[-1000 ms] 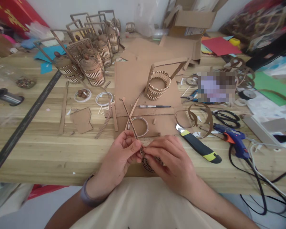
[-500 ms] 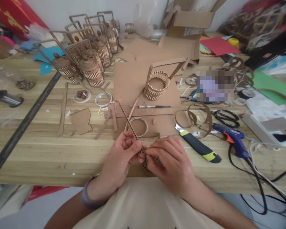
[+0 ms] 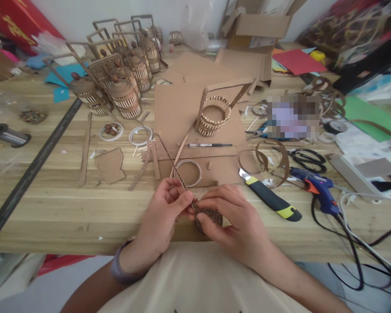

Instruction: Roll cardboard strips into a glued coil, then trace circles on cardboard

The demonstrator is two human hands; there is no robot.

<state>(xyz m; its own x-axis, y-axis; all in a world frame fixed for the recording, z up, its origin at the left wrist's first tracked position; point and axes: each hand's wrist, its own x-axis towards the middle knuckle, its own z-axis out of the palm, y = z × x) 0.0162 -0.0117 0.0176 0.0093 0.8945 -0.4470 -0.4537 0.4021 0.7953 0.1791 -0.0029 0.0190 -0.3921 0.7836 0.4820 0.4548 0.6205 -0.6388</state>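
Near the table's front edge, a corrugated cardboard strip (image 3: pixel 167 153) runs into a flat round cardboard coil (image 3: pixel 210 220). My left hand (image 3: pixel 164 213) is closed, pinching the strip between thumb and fingers close to the coil. Closed on the coil, my right hand (image 3: pixel 236 217) has its thumb against the face and its fingers bent over the far rim. Beyond them stands a small round basket (image 3: pixel 214 116) of light sticks and brown bands, with a tall square handle. Between basket and hands lie a pen (image 3: pixel 210 145) and a white-edged ring (image 3: pixel 199 174).
A box cutter (image 3: pixel 270 195) with its blade out lies right of my right hand. Farther right are a blue glue gun (image 3: pixel 321 187) with cables and black-handled scissors (image 3: pixel 308 160). Finished lidded baskets (image 3: pixel 125 98) crowd the back left. A cardboard sheet (image 3: pixel 172 104) lies under the basket.
My right hand's fingers have lifted and spread a little, so more of the coil's face shows. The left hand keeps its pinch on the strip, almost in place.
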